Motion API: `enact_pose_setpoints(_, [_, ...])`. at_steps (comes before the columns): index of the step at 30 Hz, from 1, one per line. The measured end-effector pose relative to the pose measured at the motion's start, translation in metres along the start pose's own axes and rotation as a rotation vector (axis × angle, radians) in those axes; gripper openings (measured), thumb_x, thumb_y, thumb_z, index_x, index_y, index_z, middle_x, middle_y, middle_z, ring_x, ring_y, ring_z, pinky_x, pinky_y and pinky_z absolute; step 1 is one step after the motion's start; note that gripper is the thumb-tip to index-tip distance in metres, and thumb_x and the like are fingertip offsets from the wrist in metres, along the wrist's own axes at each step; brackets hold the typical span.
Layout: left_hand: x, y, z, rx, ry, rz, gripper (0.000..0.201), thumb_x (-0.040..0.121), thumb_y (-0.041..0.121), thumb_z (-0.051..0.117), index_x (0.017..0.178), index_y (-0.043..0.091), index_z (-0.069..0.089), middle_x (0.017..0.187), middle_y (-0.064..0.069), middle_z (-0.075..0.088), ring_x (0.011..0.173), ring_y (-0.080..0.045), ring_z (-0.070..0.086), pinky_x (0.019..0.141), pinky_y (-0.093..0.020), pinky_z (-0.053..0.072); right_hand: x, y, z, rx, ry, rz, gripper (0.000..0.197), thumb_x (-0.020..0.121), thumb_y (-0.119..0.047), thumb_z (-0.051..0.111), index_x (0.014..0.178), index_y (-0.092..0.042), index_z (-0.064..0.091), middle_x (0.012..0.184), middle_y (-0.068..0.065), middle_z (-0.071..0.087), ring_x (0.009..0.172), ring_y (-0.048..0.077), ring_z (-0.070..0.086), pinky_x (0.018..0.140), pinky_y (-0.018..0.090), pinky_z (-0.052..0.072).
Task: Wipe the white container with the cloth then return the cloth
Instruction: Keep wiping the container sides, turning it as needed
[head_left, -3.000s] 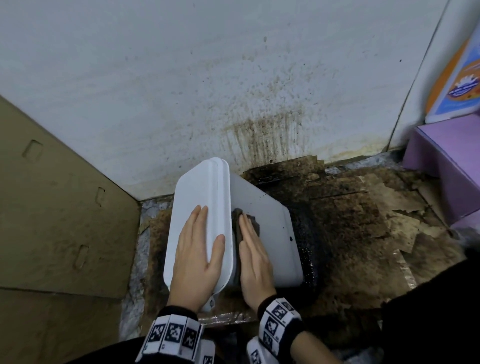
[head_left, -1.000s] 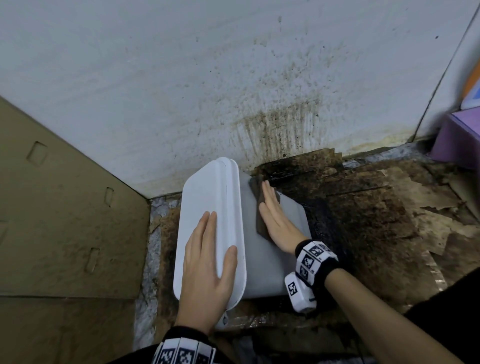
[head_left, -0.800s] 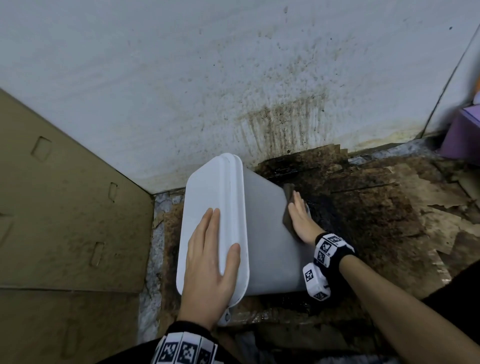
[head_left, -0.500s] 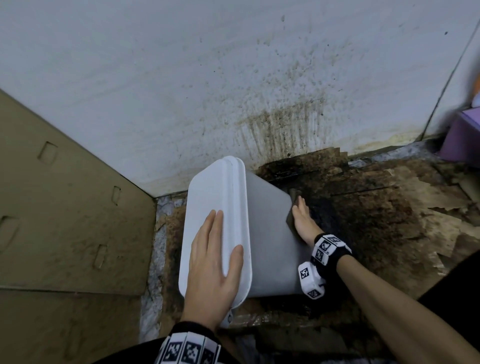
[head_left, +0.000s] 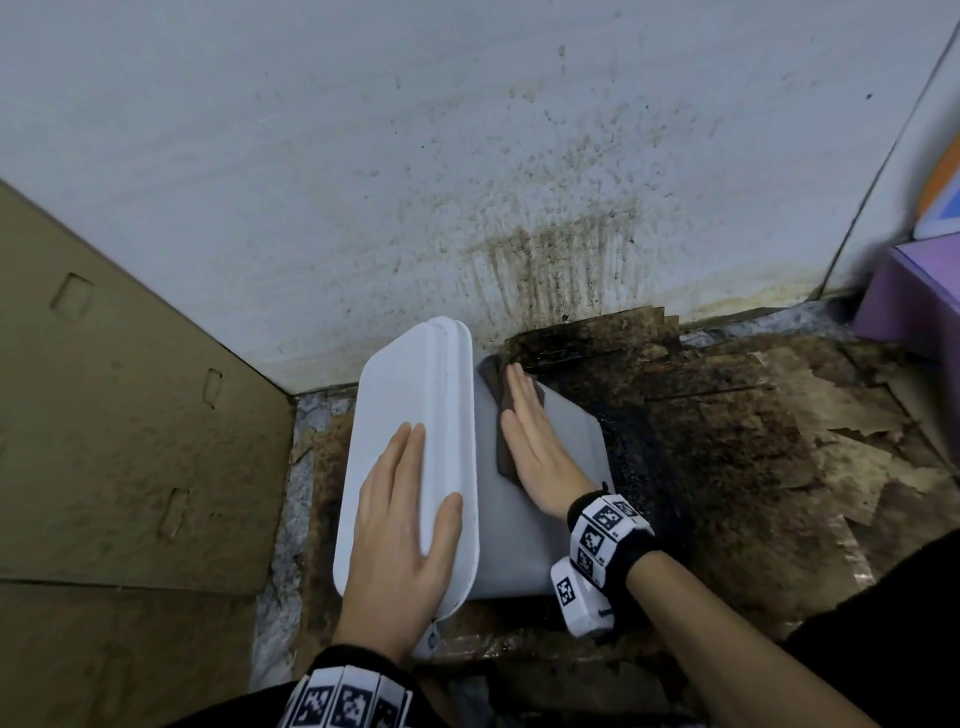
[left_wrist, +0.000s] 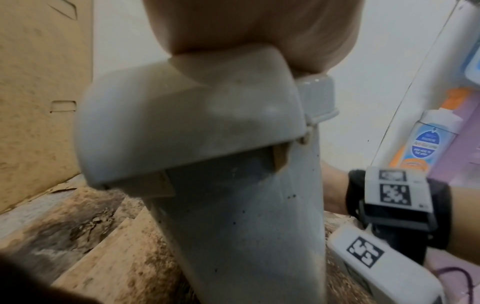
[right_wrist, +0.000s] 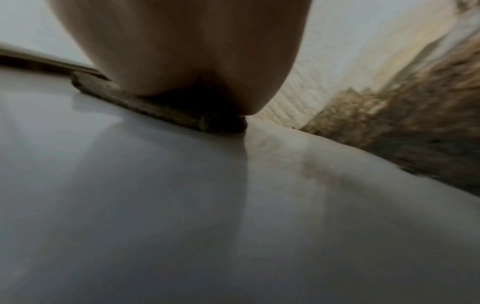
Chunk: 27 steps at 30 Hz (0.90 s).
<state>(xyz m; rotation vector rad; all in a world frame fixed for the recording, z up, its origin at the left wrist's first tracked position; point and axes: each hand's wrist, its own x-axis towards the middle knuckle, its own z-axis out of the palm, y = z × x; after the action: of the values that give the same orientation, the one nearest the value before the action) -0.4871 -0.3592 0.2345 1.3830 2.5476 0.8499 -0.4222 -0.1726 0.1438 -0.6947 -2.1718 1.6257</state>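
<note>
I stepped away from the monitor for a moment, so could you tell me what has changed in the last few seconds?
The right hand has slid the cloth across the white container: from its near part, out to the far right edge, and now back toward the lid at the far end. It presses the cloth flat throughout. The left hand has stayed flat on the lid, and the container has stayed put.

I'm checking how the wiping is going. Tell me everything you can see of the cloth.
The cloth is a small, dark brown, flat pad that looks coarse and fibrous. It lies flat against the right side wall of the white container, near the lidded rim and towards the stained wall. The right hand presses it there with straight fingers, covering most of it; only its edges show past the fingertips and thumb side. The right wrist view shows its thin rough edge on the smooth plastic.
</note>
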Motion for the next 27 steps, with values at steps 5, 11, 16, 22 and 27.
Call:
enact_pose_setpoints(5, [-0.001, 0.0, -0.001, -0.02, 0.011, -0.012, 0.065, 0.1, 0.051, 0.037, 0.159, 0.031, 0.02, 0.165, 0.018, 0.017, 0.153, -0.004, 0.013, 0.123, -0.026, 0.015, -0.012, 0.07, -0.021, -0.001, 0.029, 0.298, 0.055, 0.11, -0.031, 0.018, 0.159, -0.02, -0.003, 0.167, -0.006, -0.01, 0.154, 0.01, -0.009, 0.121, 0.023, -0.007])
enact_pose_setpoints(11, [0.001, 0.005, 0.002, -0.02, 0.006, -0.013, 0.066, 0.1, 0.051, 0.037, 0.16, 0.028, 0.02, 0.165, 0.014, 0.018, 0.152, -0.004, 0.013, 0.124, -0.036, 0.02, -0.017, 0.07, -0.014, 0.083, 0.133, 0.432, 0.054, 0.11, -0.028, 0.018, 0.159, -0.02, -0.002, 0.168, -0.001, -0.006, 0.154, 0.014, -0.008, 0.124, 0.033, -0.007])
enact_pose_setpoints(16, [0.001, 0.005, 0.003, -0.023, 0.006, -0.009, 0.067, 0.1, 0.052, 0.036, 0.16, 0.028, 0.019, 0.166, 0.013, 0.018, 0.153, -0.006, 0.014, 0.124, -0.041, 0.023, -0.03, 0.006, 0.012, 0.122, 0.163, 0.222, 0.051, 0.11, -0.035, 0.019, 0.158, -0.035, 0.0, 0.165, -0.017, -0.006, 0.145, -0.008, -0.014, 0.124, 0.032, -0.006])
enact_pose_setpoints(22, [0.001, 0.004, 0.006, -0.019, 0.01, 0.006, 0.067, 0.1, 0.052, 0.036, 0.16, 0.027, 0.02, 0.166, 0.011, 0.019, 0.153, -0.007, 0.015, 0.123, -0.04, 0.023, -0.05, -0.038, 0.036, 0.095, 0.182, -0.016, 0.051, 0.11, -0.031, 0.021, 0.159, -0.033, 0.005, 0.166, -0.021, 0.0, 0.15, -0.006, -0.008, 0.122, 0.021, -0.003])
enact_pose_setpoints(27, [0.0, 0.001, 0.004, -0.027, 0.014, -0.004, 0.066, 0.1, 0.051, 0.037, 0.16, 0.028, 0.02, 0.165, 0.014, 0.018, 0.153, -0.007, 0.014, 0.124, -0.035, 0.019, -0.061, 0.027, 0.025, 0.011, 0.192, -0.028, 0.05, 0.109, -0.029, 0.019, 0.158, -0.032, 0.008, 0.167, -0.016, 0.003, 0.152, 0.0, 0.0, 0.124, 0.026, 0.001])
